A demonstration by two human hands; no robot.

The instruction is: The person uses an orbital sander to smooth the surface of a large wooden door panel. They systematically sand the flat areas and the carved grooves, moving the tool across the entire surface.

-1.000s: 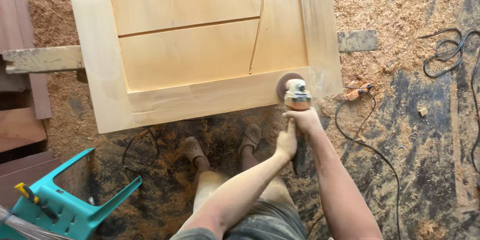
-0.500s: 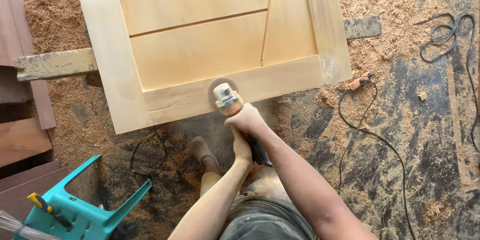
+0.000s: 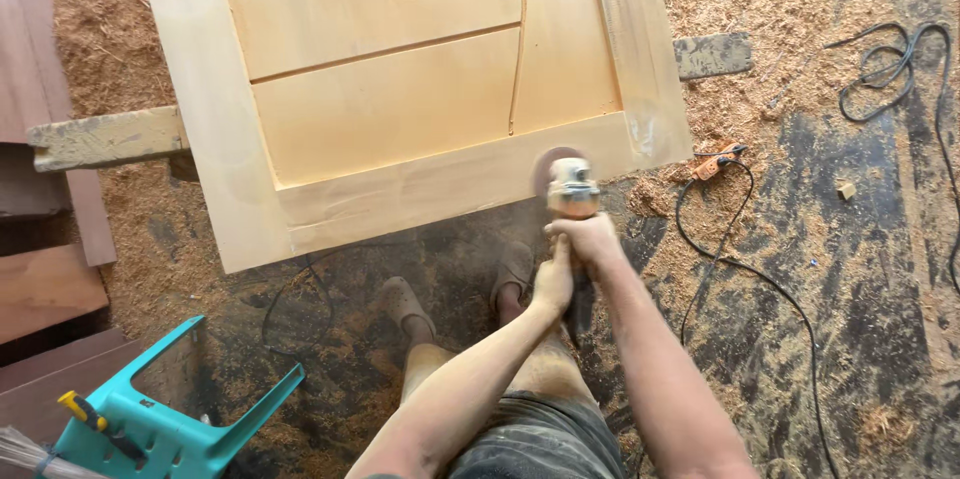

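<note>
A pale wooden panelled door [image 3: 400,99] lies flat across a support, its near edge facing me. A hand-held disc sander [image 3: 568,185] with an orange body and round pad presses against that near edge, right of its middle. My right hand [image 3: 590,237] grips the sander's body from behind. My left hand [image 3: 553,281] wraps the rear handle just below it. Both forearms are dusted with sawdust. My two feet in dusty shoes [image 3: 405,301] stand under the door's edge.
Sawdust covers the dark floor. A black cable [image 3: 740,269] runs right from an orange plug [image 3: 708,165]; more cable coils at far right. A teal plastic stool [image 3: 170,414] with a screwdriver lies bottom left. Boards [image 3: 45,284] stack at left; a beam [image 3: 105,137] juts out.
The sander slid left along the door's near edge, then came back right toward the corner. Both hands stayed on it throughout.
</note>
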